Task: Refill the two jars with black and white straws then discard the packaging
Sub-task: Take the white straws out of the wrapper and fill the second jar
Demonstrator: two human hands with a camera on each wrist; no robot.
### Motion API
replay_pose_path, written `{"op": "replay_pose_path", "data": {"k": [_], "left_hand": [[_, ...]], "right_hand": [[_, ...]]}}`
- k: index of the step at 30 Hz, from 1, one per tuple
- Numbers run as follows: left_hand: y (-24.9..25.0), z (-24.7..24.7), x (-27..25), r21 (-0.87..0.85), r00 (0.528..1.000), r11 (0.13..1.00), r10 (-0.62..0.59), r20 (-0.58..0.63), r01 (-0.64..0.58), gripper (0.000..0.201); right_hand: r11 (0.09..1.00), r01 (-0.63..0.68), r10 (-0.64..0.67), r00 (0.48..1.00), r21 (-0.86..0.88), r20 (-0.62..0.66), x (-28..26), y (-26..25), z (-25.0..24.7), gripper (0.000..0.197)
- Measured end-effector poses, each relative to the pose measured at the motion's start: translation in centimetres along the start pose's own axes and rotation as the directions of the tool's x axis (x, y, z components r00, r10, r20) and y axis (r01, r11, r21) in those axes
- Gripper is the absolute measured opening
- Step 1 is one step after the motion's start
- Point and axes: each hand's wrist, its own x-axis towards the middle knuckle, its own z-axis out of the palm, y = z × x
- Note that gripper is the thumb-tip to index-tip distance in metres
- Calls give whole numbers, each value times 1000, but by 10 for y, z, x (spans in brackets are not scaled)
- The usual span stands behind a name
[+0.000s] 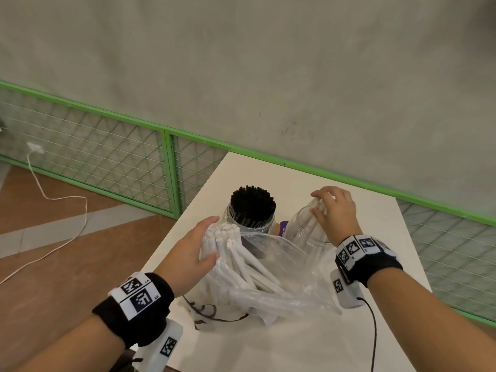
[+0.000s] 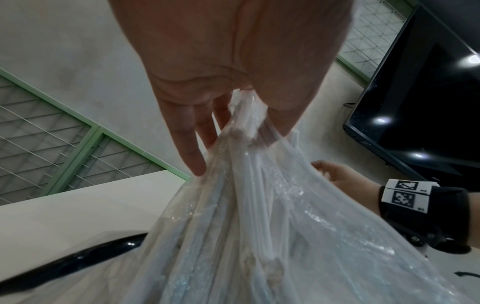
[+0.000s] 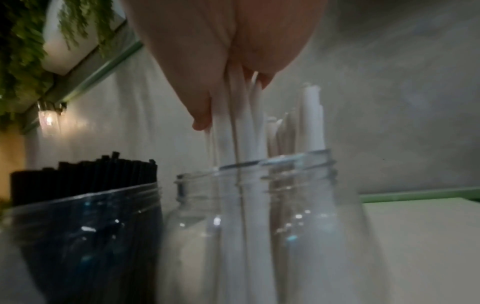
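Two clear jars stand at the back of the white table (image 1: 295,345). The left jar (image 1: 252,224) (image 3: 78,236) is packed with black straws (image 1: 253,201). My right hand (image 1: 331,208) (image 3: 223,67) pinches a few white straws (image 3: 249,131) that stand in the mouth of the right jar (image 1: 308,232) (image 3: 259,226). In front lies a clear plastic bag (image 1: 284,267) (image 2: 298,236) holding several wrapped white straws (image 1: 222,237). My left hand (image 1: 196,248) (image 2: 221,86) grips the tops of that bundle together with the bag's edge.
A purple-labelled item (image 1: 284,228) shows between the jars. A white bag with dark handles (image 1: 214,316) lies under the clear bag. The table's left edge drops to a brown floor with a white cable (image 1: 53,210). A green mesh fence (image 1: 107,157) runs behind.
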Motion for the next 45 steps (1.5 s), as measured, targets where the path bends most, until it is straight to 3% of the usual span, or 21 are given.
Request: {"op": "replay_pose_path", "data": {"k": [3, 8, 11, 14, 19, 21, 23, 25, 28, 31, 34, 37, 39, 45], "left_hand": [[-1, 0, 1, -9, 1000, 1000, 3, -1, -3, 67], [-2, 0, 3, -19, 1000, 1000, -2, 1, 2, 67], [-3, 0, 4, -14, 1000, 1000, -7, 6, 7, 67], [-3, 0, 5, -12, 1000, 1000, -5, 6, 5, 67], [-4, 0, 6, -23, 1000, 1000, -11, 11, 11, 67], [-4, 0, 6, -21, 1000, 1000, -10, 9, 10, 67], [-5, 0, 6, -22, 1000, 1000, -7, 11, 7, 68], [-6, 0, 7, -23, 1000, 1000, -2, 10, 2, 68], [-5, 0, 7, -26, 1000, 1000, -3, 13, 3, 68], [-4, -1, 5, -31, 1000, 999, 6, 12, -6, 67], [-2, -2, 3, -47, 1000, 999, 3, 13, -2, 66], [1, -2, 1, -55, 1000, 998, 5, 11, -5, 66], [3, -1, -1, -63, 1000, 998, 13, 16, -12, 66], [6, 0, -7, -75, 997, 995, 65, 45, -62, 66]], "right_hand": [[981, -17, 57, 978, -196, 199, -7, 13, 3, 42], [977, -46, 67, 993, -207, 97, -8, 16, 2, 65], [960, -127, 190, 949, -248, 251, 6, 13, 8, 79], [959, -155, 223, 931, -238, 291, 18, 14, 15, 59], [992, -124, 124, 992, 0, 23, 29, 15, 16, 30], [987, -159, 161, 985, -36, 63, 28, 14, 14, 33], [950, -152, 214, 953, -272, 215, 25, 13, 11, 47], [926, -132, 234, 936, -353, 264, 22, 10, 5, 59], [980, -136, 155, 979, -149, 129, 19, -9, -19, 55], [968, 12, -28, 998, 252, 59, -4, -48, -44, 24], [915, 34, -163, 943, 403, 291, -42, -94, -46, 7], [948, 13, -183, 839, 318, 513, -69, -122, -21, 29], [947, 4, -179, 838, 322, 516, -73, -133, -2, 41], [786, -313, -70, 813, 534, 579, -67, -155, 35, 16]]}}
